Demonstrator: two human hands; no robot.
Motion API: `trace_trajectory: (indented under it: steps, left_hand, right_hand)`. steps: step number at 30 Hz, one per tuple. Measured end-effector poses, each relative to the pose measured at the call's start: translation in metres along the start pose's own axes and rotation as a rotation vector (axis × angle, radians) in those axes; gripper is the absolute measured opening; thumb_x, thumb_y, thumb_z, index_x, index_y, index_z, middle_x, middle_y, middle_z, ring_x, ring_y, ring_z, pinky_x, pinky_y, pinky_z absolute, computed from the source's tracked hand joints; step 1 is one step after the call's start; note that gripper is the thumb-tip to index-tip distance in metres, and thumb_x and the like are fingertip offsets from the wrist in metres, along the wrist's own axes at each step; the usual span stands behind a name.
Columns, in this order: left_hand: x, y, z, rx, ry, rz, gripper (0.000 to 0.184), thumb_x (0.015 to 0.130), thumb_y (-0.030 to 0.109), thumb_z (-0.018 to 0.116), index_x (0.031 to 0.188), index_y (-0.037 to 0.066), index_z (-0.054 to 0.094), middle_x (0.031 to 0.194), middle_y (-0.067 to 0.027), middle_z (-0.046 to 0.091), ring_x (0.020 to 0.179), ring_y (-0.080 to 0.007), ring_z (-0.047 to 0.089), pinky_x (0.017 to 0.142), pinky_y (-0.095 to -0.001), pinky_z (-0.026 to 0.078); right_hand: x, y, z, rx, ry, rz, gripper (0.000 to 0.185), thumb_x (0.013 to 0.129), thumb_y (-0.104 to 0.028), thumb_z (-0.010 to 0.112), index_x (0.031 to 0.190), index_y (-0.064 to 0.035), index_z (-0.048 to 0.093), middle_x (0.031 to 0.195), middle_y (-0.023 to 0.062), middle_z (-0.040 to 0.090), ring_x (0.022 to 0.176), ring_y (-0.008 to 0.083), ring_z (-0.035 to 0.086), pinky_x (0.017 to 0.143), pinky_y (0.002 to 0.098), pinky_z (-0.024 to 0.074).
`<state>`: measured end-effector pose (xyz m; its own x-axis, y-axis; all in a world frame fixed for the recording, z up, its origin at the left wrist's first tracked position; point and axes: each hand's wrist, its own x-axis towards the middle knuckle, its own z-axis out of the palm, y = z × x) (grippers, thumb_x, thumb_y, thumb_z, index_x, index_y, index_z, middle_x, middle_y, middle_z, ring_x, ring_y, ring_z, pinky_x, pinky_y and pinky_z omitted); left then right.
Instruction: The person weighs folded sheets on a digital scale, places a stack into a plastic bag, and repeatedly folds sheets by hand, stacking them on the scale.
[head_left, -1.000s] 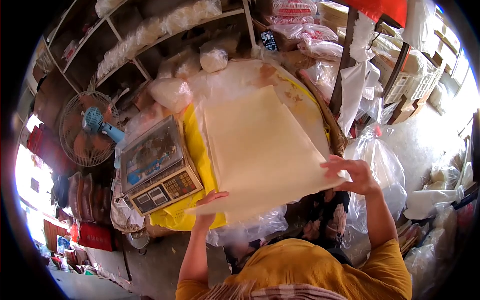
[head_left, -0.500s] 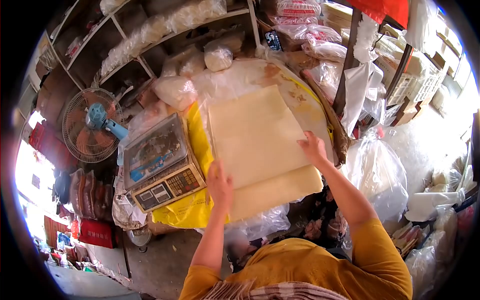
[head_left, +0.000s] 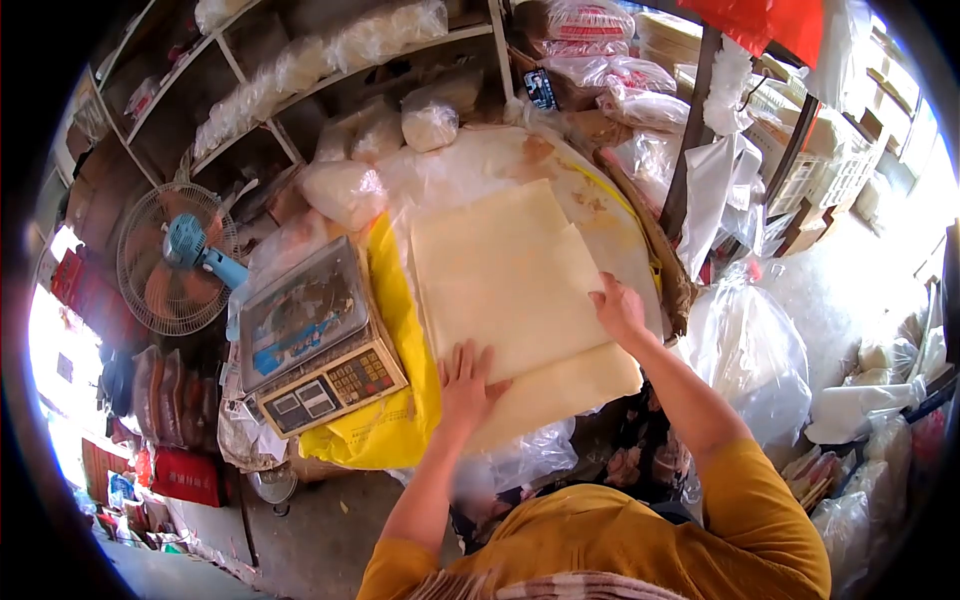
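Note:
A stack of thin, pale cream sheets (head_left: 510, 270) lies on the round table in front of me, with a strip at its near edge that looks folded or overlapped. My left hand (head_left: 467, 385) rests flat on the near left part of the sheets, fingers spread. At the right edge of the sheets, my right hand (head_left: 620, 310) lies palm down, touching them with its fingers stretched and thumb apart. Beneath the sheets' left side is a yellow plastic bag (head_left: 395, 300). A digital weighing scale (head_left: 325, 340) stands to the left of it.
A blue desk fan (head_left: 185, 240) stands at the left. Filled clear bags (head_left: 430, 125) sit at the table's back, below shelves (head_left: 400, 48). A big clear plastic bag (head_left: 750, 350) hangs or stands at the right, near a dark post (head_left: 690, 140).
My left hand has gone from the left edge of the sheets to lying flat on top, fingers spreading. My right hand has shifted slightly down along the right edge.

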<state>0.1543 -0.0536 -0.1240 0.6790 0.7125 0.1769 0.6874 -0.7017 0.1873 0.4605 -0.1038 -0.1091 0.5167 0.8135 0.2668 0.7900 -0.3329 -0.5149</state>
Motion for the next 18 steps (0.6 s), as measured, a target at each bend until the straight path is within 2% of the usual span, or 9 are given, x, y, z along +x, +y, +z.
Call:
trace_trajectory:
  steps: [11,14,18]
  left_hand:
    - [-0.0037,-0.0005,0.0048,0.019,0.052,0.014,0.056,0.092,0.045,0.047,0.138,0.012,0.043,0.147,-0.0177,0.03,0.137,-0.0352,0.025,0.111,-0.0551,0.013]
    - [-0.0028,0.0059,-0.0035,0.02,-0.033,-0.039,0.055,0.094,0.043,0.043,0.141,0.013,0.039,0.15,-0.0163,0.025,0.14,-0.0327,0.02,0.112,-0.0532,0.011]
    - [-0.0032,0.0052,0.0015,-0.001,0.024,-0.025,0.055,0.093,0.044,0.044,0.139,0.013,0.041,0.149,-0.0163,0.027,0.139,-0.0327,0.022,0.112,-0.0532,0.011]
  right_hand:
    - [-0.0008,0.0044,0.0003,0.049,0.006,-0.043,0.041,0.084,-0.019,0.059,0.121,-0.0034,0.048,0.095,0.0197,0.064,0.083,0.0397,0.061,0.07,0.0485,0.0475]
    - [-0.0015,0.0042,0.0003,0.083,0.034,-0.055,0.04,0.084,-0.018,0.06,0.12,-0.003,0.049,0.093,0.0198,0.064,0.083,0.0399,0.061,0.07,0.0487,0.0474]
    - [-0.0006,0.0058,0.0031,0.086,0.024,-0.056,0.038,0.084,-0.017,0.06,0.118,-0.0028,0.051,0.091,0.0195,0.065,0.083,0.0397,0.061,0.071,0.0484,0.0477]
